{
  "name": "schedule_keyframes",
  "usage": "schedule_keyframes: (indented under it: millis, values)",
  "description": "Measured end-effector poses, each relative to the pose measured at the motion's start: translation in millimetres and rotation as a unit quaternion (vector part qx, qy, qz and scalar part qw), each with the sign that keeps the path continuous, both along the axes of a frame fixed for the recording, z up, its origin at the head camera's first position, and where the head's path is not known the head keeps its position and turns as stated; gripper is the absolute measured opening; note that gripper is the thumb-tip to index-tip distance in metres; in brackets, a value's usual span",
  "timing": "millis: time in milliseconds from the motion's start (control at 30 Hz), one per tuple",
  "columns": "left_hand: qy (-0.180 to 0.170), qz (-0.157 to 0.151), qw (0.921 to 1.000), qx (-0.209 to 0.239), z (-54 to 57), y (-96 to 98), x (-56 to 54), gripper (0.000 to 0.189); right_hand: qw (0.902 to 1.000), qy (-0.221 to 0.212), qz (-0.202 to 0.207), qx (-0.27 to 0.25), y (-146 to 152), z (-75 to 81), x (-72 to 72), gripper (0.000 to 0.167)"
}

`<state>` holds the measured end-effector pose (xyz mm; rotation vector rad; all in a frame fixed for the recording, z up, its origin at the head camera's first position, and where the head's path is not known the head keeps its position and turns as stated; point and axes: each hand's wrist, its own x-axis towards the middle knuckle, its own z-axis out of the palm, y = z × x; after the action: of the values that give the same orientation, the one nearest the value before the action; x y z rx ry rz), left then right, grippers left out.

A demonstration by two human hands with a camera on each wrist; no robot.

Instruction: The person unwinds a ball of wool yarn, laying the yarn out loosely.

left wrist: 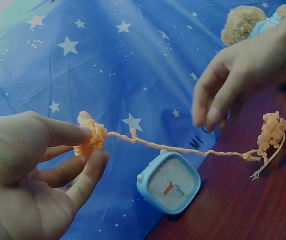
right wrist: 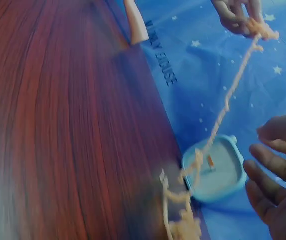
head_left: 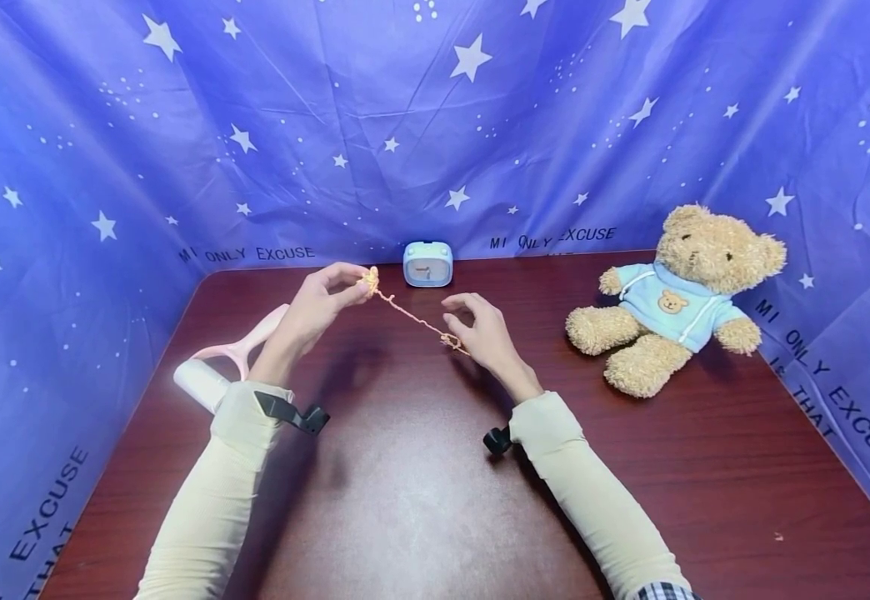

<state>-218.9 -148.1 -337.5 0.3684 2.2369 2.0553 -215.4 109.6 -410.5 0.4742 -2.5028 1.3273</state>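
handling the thin, peach-orange, twisted yarn cord (left wrist: 183, 149) well seems to call for a light, steady pinch at one end, so that its ruffled tufts are not crushed and the strand does not kink; a slow pull would probably suit it better than a jerk, and the loose, pale-tipped tail (left wrist: 267, 163) at the right could easily snag. the left hand (head_left: 312, 307) is clamped, thumb against fingertips, on the ruffled orange yarn tuft (left wrist: 97, 134) at the cord's left end, raised over the far part of the dark red, wood-grained table (head_left: 405, 525), its forearm slanting in from the near left. the right hand (head_left: 486, 335) hovers with its fingers apart and softly bent, gripping nothing, just beside the cord's right end. the cord slants from far left to near right, on the near side of the small, pale blue, rounded clock (head_left: 427, 267). whether the matching right tuft (left wrist: 273, 131) touches the table, i cannot tell.
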Motion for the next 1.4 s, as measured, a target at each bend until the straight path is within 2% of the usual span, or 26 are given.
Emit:
schedule_keyframes:
  millis: [167, 367, 633, 867, 1033, 1200, 1400]
  values:
    - [-0.002, -0.003, 1.0000, -0.008, -2.2, 1.5, -0.3, 0.028, 0.9985, -0.009, 0.034, -0.042, -23.5, 4.0, 1.3, 0.023]
    - [0.003, -0.005, 0.9999, -0.014, -2.1, 3.1, 0.6, 0.029, 0.9960, -0.007, 0.063, -0.062, -46.0, 8.1, 4.9, 0.021]
    - [0.002, -0.012, 0.9999, -0.007, -1.2, 4.5, 0.6, 0.029, 0.9932, -0.018, 0.071, -0.091, -56.6, 10.1, 7.3, 0.016]
    - [-0.022, -0.028, 0.9977, 0.057, -2.8, 1.2, 1.9, 0.025, 0.9856, 0.010, 0.033, -0.166, -42.5, 13.9, 4.1, 0.015]
    - [-0.029, -0.036, 0.9963, 0.073, -3.4, -2.3, 2.3, 0.023, 0.9766, 0.016, -0.007, -0.214, -25.8, 20.9, 1.1, 0.017]
    - [-0.038, -0.052, 0.9935, 0.094, -1.9, -4.5, 3.1, 0.020, 0.9687, 0.015, -0.028, -0.246, -9.2, 26.5, -1.2, 0.018]
    - [-0.034, -0.077, 0.9908, 0.106, -1.2, -6.1, 2.9, 0.015, 0.9644, 0.038, -0.053, -0.256, 1.7, 50.1, 11.0, 0.016]
